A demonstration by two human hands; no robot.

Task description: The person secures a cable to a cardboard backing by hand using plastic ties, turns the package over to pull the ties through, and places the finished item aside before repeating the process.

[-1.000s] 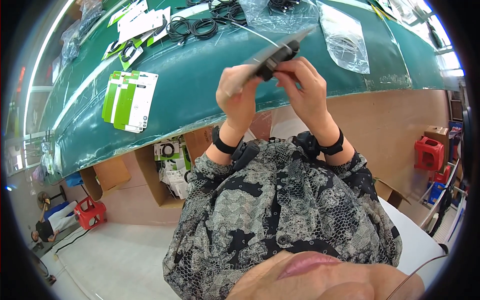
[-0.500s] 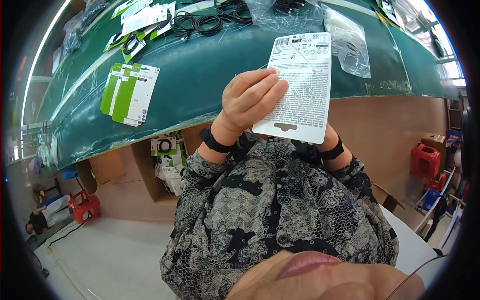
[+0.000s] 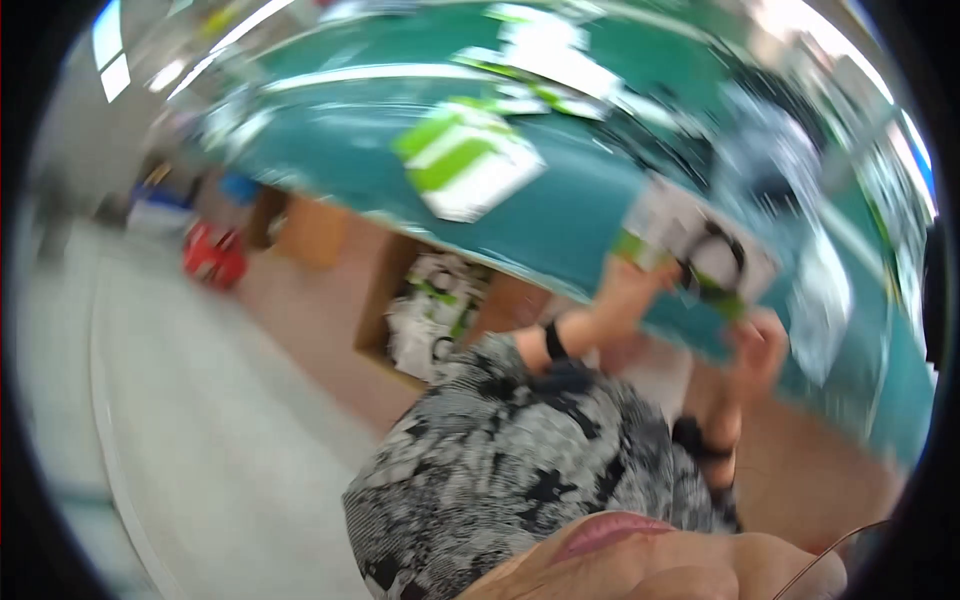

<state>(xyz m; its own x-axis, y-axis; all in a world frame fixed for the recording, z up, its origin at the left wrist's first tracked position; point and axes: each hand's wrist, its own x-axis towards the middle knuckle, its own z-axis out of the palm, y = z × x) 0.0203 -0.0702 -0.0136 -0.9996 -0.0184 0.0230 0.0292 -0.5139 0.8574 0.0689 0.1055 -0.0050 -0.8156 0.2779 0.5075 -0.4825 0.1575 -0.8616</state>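
A white and green carded cable pack (image 3: pixel 672 212) is in my hands above the table's near edge, with its black coiled cable facing up. My left hand (image 3: pixel 628 295) is closed on the pack's lower left part. At its lower right corner is my right hand (image 3: pixel 757 345), fingers curled against the card edge. Motion blurs both hands and the pack. To the left, several green and white cards (image 3: pixel 480 165) lie in an overlapping pile on the green table (image 3: pixel 575 165).
More white and green packs (image 3: pixel 555 55) lie farther back. Loose black cables (image 3: pixel 650 140) and clear plastic bags (image 3: pixel 820 300) are near the pack. Below the table edge stands an open cardboard box (image 3: pixel 375 325) of packs. A red stool (image 3: pixel 213 255) is at the left.
The view has swung, so the table now appears shifted right and tilted. The pack has turned from its printed back to its cable side. My right hand, mostly hidden before, now shows.
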